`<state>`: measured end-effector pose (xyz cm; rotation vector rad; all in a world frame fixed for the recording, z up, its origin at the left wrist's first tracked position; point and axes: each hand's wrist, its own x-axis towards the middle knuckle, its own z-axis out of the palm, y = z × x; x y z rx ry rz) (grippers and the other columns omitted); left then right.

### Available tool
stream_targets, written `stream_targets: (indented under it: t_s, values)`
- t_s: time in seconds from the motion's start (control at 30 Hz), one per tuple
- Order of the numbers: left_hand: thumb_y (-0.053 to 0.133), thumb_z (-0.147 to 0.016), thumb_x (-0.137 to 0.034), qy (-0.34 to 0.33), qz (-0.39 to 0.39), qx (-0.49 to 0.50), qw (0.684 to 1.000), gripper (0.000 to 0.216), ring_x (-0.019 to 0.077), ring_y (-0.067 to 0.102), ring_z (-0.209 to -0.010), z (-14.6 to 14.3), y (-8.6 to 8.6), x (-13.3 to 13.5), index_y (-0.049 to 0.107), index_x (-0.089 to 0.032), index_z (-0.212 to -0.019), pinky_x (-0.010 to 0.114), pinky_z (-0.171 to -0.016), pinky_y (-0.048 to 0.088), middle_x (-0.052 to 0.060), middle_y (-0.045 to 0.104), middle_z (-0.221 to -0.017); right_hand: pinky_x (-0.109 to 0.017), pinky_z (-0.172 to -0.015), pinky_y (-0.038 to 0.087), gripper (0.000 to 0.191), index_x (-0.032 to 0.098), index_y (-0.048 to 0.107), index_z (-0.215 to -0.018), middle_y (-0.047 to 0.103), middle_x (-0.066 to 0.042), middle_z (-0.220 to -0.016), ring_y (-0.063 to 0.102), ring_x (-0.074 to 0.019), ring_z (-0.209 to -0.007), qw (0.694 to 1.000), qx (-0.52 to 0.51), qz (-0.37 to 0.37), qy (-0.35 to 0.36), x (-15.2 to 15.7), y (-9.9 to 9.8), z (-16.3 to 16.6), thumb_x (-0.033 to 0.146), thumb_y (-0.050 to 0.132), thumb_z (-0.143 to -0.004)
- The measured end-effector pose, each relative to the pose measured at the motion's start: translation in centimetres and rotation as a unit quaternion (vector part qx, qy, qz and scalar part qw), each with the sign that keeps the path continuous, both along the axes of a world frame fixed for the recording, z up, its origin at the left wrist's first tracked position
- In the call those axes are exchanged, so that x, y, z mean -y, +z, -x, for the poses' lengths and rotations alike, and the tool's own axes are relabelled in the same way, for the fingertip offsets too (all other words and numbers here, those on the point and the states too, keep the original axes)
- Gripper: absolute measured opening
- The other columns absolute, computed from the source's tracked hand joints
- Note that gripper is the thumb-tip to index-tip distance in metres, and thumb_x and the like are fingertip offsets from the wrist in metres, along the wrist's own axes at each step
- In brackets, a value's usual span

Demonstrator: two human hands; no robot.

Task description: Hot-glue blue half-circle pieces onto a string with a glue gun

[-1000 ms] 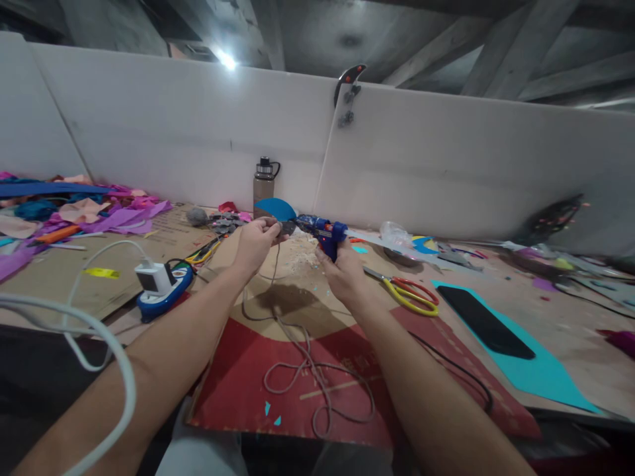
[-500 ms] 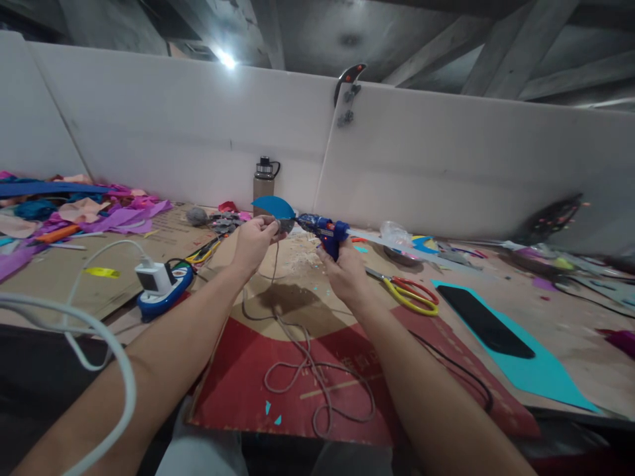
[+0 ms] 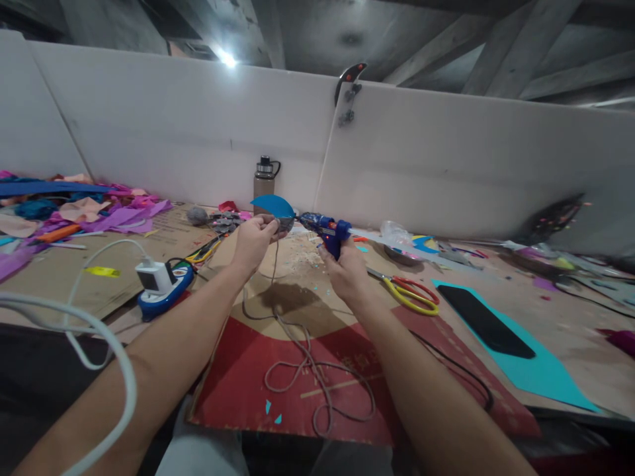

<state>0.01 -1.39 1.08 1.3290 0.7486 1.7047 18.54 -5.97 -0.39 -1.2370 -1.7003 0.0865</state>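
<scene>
I can read no word here with certainty. On the red cardboard, in the lower middle of the frame, stand pale characters which look Chinese, but for me they are too blurred. The brown cardboard at left carries small dark print, also unreadable.

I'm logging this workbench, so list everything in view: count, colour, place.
glue gun: one, blue, centre
curved piece: one, blue and grey, centre
cord: one, brownish, front
printed cardboard: one, red and tan, front
scissors: one, red-yellow, right
phone: one, black, right
sheet: one, turquoise, under phone
bottle: one, brownish, back
charger: one, white, left
panels: three, white, back
scraps: many, mixed, left
left grip: one, bare, holding curved piece
right grip: one, bare, holding glue gun
</scene>
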Motion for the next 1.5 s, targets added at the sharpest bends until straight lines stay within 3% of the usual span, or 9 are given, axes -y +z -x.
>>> stream_targets:
  t_s: [0.7,1.27,1.4,1.5]
  values:
    - [0.071,-0.067,-0.031,-0.003,0.015,-0.008,1.0,0.024,0.0088,0.057,-0.062,-0.3,-0.3,-0.4,0.059,-0.01,-0.071,0.033,-0.073,0.057,0.0,0.054,-0.066,-0.038,-0.078,0.041,0.029,0.017,0.053,-0.106,0.061,-0.013,-0.099,0.055,-0.0248,-0.087,0.999,-0.004,-0.005,0.046,0.9,0.5,1.1,0.031,0.047,-0.081]
    - [0.07,-0.066,-0.026,-0.011,0.015,0.019,1.0,0.022,0.0072,0.053,-0.059,-0.1,0.3,0.3,0.053,-0.013,-0.063,0.035,-0.079,0.055,-0.003,0.05,-0.06,-0.038,-0.075,0.044,0.032,0.017,0.054,-0.106,0.063,-0.013,-0.094,0.058,-0.0244,-0.083,0.999,-0.045,-0.002,0.009,0.0,0.1,0.0,0.033,0.051,-0.078]
    - [0.07,-0.066,-0.026,-0.026,0.028,0.038,0.999,0.022,0.0055,0.05,-0.056,-0.1,0.2,0.2,0.052,-0.014,-0.062,0.035,-0.08,0.055,-0.004,0.048,-0.058,-0.031,-0.057,0.046,0.028,0.017,0.055,-0.095,0.063,-0.007,-0.08,0.055,-0.0167,-0.062,0.982,-0.167,0.073,0.043,-0.6,0.0,-0.1,0.036,0.055,-0.074]
    - [0.07,-0.066,-0.026,-0.02,0.032,0.035,0.999,0.022,0.0054,0.051,-0.055,-0.1,-0.1,-0.1,0.053,-0.013,-0.063,0.034,-0.078,0.055,-0.004,0.049,-0.057,-0.027,-0.045,0.045,0.023,0.017,0.053,-0.084,0.064,-0.005,-0.073,0.05,-0.0116,-0.049,0.932,-0.274,0.204,0.119,-1.7,-0.8,-0.3,0.035,0.058,-0.071]
